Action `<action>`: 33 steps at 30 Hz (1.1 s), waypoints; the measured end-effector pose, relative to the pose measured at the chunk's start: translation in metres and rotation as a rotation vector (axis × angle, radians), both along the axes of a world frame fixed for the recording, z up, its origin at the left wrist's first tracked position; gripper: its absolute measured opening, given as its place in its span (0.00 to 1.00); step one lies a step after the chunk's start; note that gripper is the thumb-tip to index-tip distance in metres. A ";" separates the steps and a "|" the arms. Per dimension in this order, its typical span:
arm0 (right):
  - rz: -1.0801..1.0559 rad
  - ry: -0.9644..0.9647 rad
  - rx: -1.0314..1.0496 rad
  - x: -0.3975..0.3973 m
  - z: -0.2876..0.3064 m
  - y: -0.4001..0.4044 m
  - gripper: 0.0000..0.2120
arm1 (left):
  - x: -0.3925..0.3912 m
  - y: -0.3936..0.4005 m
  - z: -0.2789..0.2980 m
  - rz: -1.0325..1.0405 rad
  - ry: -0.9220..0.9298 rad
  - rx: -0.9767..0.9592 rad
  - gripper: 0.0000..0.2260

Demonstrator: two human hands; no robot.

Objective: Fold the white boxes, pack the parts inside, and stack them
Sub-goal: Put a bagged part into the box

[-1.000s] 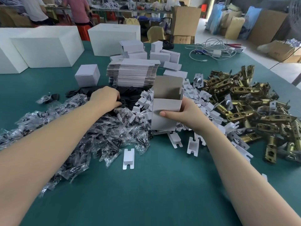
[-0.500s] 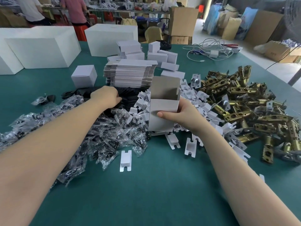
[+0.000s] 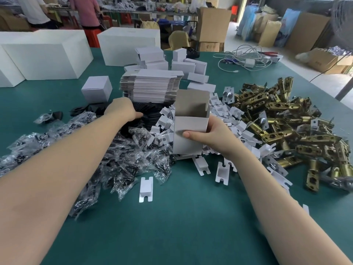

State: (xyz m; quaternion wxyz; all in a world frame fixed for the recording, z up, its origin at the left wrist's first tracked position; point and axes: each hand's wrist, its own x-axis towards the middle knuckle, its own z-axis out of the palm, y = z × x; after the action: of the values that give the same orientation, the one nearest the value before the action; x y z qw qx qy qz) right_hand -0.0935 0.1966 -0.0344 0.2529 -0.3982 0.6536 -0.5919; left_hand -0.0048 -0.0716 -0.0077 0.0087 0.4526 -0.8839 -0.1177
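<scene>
My right hand (image 3: 215, 137) grips an upright white box (image 3: 189, 131) with its top flap open, thumb across the front face. My left hand (image 3: 121, 109) reaches into a fan of thin black pieces (image 3: 147, 113) just below the stack of flat box blanks (image 3: 150, 86); its fingertips are hidden among them. Clear bags of black parts (image 3: 107, 159) spread under my left arm. White card inserts (image 3: 229, 115) lie around the box, and brass latches (image 3: 290, 121) are piled to the right.
A folded small white box (image 3: 96, 88) stands left of the blanks, with more folded boxes (image 3: 183, 66) behind. Large white cartons (image 3: 45, 54) line the table's far left. Cables (image 3: 246, 58) lie at the far right. Bare green table (image 3: 181, 226) lies between my arms.
My left hand has pushed a little further right into the black pieces. The right hand still holds the open box in about the same place.
</scene>
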 end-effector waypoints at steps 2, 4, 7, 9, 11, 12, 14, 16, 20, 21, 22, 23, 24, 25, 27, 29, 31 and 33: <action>-0.003 0.012 0.007 0.000 0.000 0.000 0.20 | -0.002 0.008 -0.003 0.018 -0.043 -0.098 0.25; -0.002 0.016 0.009 0.000 0.000 0.000 0.20 | -0.006 0.010 -0.004 0.032 -0.055 -0.092 0.26; 0.006 -0.002 0.001 0.000 0.000 0.000 0.20 | -0.008 0.006 -0.001 0.042 -0.089 0.007 0.29; 0.013 -0.011 -0.005 0.000 0.000 0.000 0.19 | -0.008 0.004 0.000 0.013 -0.106 0.012 0.25; 0.015 -0.015 -0.007 0.000 0.000 0.000 0.18 | -0.008 0.003 0.002 -0.021 -0.135 0.002 0.25; 0.014 -0.014 -0.007 -0.001 0.000 0.000 0.18 | -0.008 0.003 0.004 -0.027 -0.143 0.010 0.27; 0.012 -0.015 -0.006 -0.001 0.000 0.000 0.18 | -0.007 0.003 0.008 -0.028 -0.134 0.056 0.29; 0.012 -0.015 -0.006 -0.001 0.000 0.000 0.18 | -0.002 0.000 0.013 -0.038 -0.067 0.120 0.25; 0.010 -0.021 -0.006 -0.001 -0.001 0.000 0.19 | 0.010 -0.006 0.028 -0.106 0.194 0.056 0.11; 0.010 -0.023 -0.006 -0.001 -0.001 0.000 0.19 | 0.011 -0.007 0.033 -0.134 0.303 0.072 0.07; 0.011 -0.024 -0.005 -0.001 -0.001 0.000 0.19 | 0.013 -0.005 0.037 -0.156 0.450 0.169 0.05; 0.011 -0.025 -0.005 -0.001 -0.001 0.000 0.19 | 0.015 0.000 0.042 -0.165 0.618 0.334 0.05; 0.011 -0.025 -0.007 0.000 0.000 0.000 0.18 | 0.017 0.008 0.047 -0.160 0.779 0.522 0.05; 0.012 -0.023 -0.008 0.000 0.000 0.000 0.18 | 0.021 0.016 0.050 -0.151 0.907 0.689 0.06; 0.009 -0.024 -0.007 0.001 0.001 0.000 0.17 | 0.028 0.030 0.051 -0.151 1.008 0.920 0.07; 0.009 -0.030 -0.013 0.002 0.001 0.000 0.16 | 0.036 0.040 0.050 -0.157 0.970 1.085 0.08; 0.011 -0.032 -0.018 0.002 0.001 0.000 0.16 | 0.040 0.045 0.049 -0.145 0.943 1.193 0.08; 0.009 -0.033 -0.020 0.002 0.001 0.000 0.17 | 0.042 0.048 0.050 -0.123 0.969 1.288 0.03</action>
State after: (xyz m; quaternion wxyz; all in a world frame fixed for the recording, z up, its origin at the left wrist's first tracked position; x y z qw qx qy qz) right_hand -0.0910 0.1969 -0.0331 0.2623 -0.3937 0.6417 -0.6036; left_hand 0.0375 -0.0236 0.0420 0.1219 0.2180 -0.5640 -0.7871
